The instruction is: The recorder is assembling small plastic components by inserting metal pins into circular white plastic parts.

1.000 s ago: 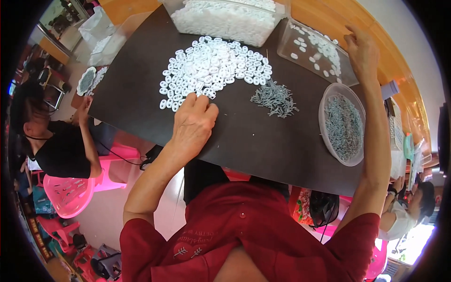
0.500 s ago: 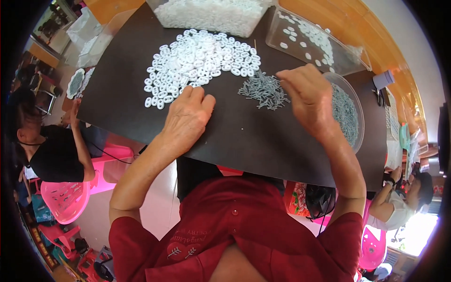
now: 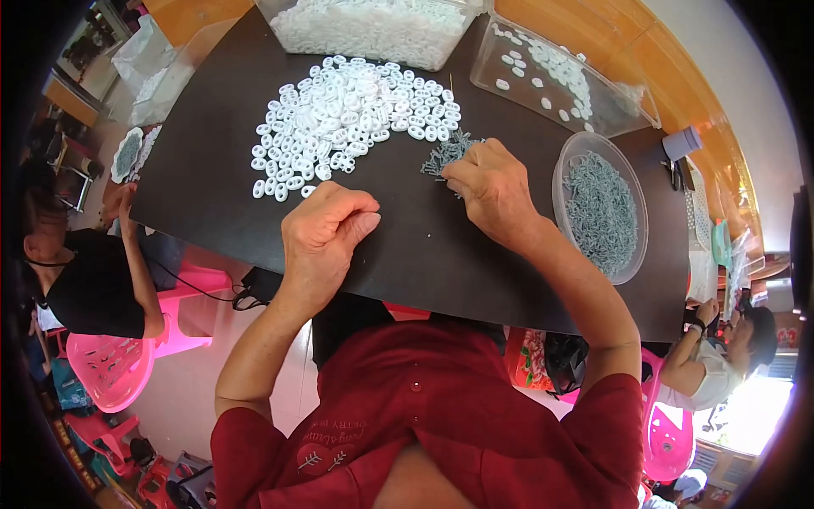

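My left hand (image 3: 324, 233) is closed, thumb against the curled fingers, at the near edge of a heap of white oval plastic pieces (image 3: 343, 106) with two holes each. Whatever lies inside that fist is hidden. My right hand (image 3: 496, 188) reaches down over a small pile of grey screws (image 3: 445, 154), its fingertips pinched together at the pile's near side. Part of the pile is covered by this hand, and I cannot make out what sits between the fingertips.
A clear round tub (image 3: 600, 212) of grey screws stands right of my right hand. Behind are a clear bin (image 3: 365, 51) full of white pieces and a shallow clear box (image 3: 526, 97) with scattered ones. A grey-lilac cup (image 3: 681, 144) stands far right. Other people sit left and right.
My right hand has moved left and nearer, its fingers now at the screw pile. My left hand has drawn back from the white pieces and turned, thumb now showing.
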A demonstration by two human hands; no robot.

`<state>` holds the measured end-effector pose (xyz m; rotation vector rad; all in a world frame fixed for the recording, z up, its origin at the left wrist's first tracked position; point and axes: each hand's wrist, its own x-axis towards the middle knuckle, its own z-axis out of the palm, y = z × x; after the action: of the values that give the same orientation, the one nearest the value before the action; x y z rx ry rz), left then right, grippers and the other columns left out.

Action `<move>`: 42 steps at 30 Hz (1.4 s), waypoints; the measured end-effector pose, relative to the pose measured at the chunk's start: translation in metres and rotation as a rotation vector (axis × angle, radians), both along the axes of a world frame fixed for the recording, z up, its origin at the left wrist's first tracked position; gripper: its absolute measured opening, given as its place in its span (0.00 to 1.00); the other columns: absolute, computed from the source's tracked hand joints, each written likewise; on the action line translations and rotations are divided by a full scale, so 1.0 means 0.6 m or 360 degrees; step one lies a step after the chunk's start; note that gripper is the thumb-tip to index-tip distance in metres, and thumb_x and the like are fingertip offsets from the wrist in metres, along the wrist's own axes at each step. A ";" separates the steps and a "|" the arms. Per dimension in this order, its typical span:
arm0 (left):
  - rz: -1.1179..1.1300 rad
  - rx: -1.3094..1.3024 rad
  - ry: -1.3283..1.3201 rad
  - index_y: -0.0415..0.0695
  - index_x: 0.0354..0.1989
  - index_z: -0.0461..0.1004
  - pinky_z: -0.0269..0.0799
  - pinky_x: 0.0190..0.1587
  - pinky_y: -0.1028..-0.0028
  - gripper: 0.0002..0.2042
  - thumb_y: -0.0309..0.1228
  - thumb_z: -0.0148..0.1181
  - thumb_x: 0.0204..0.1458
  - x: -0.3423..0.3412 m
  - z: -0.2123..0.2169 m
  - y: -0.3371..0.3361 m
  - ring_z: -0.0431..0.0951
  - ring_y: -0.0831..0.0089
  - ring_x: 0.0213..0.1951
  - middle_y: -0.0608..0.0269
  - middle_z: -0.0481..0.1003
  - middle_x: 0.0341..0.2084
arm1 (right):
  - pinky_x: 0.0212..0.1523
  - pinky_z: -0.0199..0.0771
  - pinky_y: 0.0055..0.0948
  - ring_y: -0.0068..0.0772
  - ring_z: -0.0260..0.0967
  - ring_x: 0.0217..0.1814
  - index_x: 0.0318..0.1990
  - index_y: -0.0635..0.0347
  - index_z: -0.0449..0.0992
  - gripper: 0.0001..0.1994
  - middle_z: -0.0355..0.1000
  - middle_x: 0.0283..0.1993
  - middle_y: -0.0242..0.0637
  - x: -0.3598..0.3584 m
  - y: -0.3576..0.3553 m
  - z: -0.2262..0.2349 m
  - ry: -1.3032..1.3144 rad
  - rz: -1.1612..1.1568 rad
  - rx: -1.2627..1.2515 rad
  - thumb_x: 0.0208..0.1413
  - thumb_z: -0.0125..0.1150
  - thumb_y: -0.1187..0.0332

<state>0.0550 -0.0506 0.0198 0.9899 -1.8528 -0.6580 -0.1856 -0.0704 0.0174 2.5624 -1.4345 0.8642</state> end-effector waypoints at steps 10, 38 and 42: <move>-0.0139 0.0824 0.0735 0.38 0.34 0.76 0.64 0.27 0.84 0.03 0.22 0.59 0.52 -0.008 -0.015 0.023 0.67 0.85 0.26 0.70 0.70 0.25 | 0.30 0.63 0.35 0.39 0.61 0.31 0.21 0.60 0.68 0.06 0.62 0.24 0.37 0.019 -0.015 0.013 0.0239 0.0231 0.0002 0.38 0.61 0.79; -0.0347 0.1386 0.1398 0.33 0.39 0.72 0.73 0.27 0.80 0.06 0.23 0.55 0.55 -0.063 -0.007 0.017 0.75 0.77 0.26 0.58 0.76 0.28 | 0.33 0.65 0.18 0.15 0.65 0.31 0.35 0.62 0.75 0.06 0.70 0.29 0.27 0.040 0.054 0.052 -0.1110 0.0114 0.0983 0.48 0.62 0.79; -0.0385 0.1367 0.1432 0.33 0.38 0.72 0.72 0.27 0.80 0.06 0.24 0.55 0.55 -0.068 -0.005 0.024 0.75 0.78 0.26 0.59 0.75 0.28 | 0.36 0.67 0.17 0.14 0.68 0.34 0.35 0.64 0.75 0.05 0.73 0.32 0.28 0.047 0.063 0.058 -0.1434 0.0099 0.1238 0.49 0.62 0.79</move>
<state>0.0139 -0.0361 0.0167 0.7483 -0.8566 -1.7869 -0.1572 -0.0326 0.0521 2.8384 -2.2826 1.9744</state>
